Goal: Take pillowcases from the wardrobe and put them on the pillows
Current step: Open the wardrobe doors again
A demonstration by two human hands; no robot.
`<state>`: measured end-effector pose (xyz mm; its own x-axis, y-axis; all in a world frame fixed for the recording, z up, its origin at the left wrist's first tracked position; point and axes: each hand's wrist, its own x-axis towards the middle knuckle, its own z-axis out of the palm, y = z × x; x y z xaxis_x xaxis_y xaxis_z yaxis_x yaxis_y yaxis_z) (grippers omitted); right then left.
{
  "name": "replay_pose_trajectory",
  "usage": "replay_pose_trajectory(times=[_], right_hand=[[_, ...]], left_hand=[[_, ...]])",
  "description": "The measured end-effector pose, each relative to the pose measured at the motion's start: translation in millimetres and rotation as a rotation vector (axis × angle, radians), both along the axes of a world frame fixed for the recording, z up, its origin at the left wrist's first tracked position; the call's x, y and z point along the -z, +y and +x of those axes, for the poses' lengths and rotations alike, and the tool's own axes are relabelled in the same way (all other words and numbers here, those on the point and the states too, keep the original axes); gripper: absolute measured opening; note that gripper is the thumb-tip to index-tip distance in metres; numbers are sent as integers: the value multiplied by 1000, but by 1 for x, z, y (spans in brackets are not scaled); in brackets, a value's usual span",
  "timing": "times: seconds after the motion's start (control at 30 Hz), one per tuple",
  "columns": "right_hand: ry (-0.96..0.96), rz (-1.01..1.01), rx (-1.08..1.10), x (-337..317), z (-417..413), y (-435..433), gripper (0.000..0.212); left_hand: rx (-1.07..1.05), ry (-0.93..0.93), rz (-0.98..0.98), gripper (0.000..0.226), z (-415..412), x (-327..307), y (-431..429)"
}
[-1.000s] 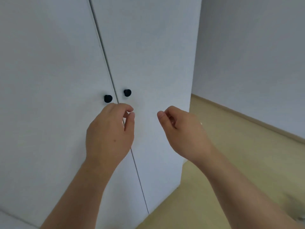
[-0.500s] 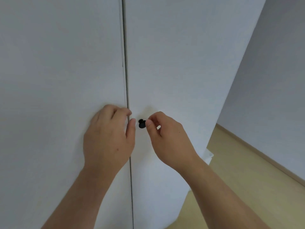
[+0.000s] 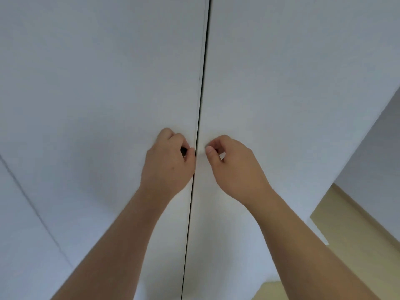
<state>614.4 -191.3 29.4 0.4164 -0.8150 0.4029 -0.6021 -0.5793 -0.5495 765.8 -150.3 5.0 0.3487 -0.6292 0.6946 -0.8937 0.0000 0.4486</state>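
A white wardrobe fills the view, its left door and right door meeting at a dark vertical gap down the middle. My left hand is closed around the black knob of the left door, of which only a sliver shows between the fingers. My right hand is closed on the right door's knob, which is hidden inside the fingers. Both doors look closed. No pillowcases or pillows are in view.
Another white panel adjoins the wardrobe at the lower left. A white wall stands to the right, with beige floor below it at the wardrobe's right corner.
Both hands rose from below the knobs and closed on them, the left first, then the right. The camera has moved closer and turned to face the doors squarely.
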Motion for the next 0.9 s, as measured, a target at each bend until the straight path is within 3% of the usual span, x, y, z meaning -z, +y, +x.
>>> replay_pose_trajectory(times=[0.27, 0.37, 0.6, 0.77, 0.9], right_hand=[[-3, 35, -196, -9, -13, 30, 38], [-52, 105, -386, -7, -9, 51, 27], [-109, 126, -678, -8, -18, 109, 25], [-123, 112, -877, -7, -9, 154, 22], [-107, 218, -1009, -10, 3, 178, 27]], left_hand=[[-142, 90, -43, 16, -34, -7, 67], [-185, 121, -56, 18, -46, -4, 104], [-350, 200, -52, 24, -66, -6, 178], [-353, 552, -196, 17, -70, -10, 235], [-382, 708, -287, 8, -64, -14, 270]])
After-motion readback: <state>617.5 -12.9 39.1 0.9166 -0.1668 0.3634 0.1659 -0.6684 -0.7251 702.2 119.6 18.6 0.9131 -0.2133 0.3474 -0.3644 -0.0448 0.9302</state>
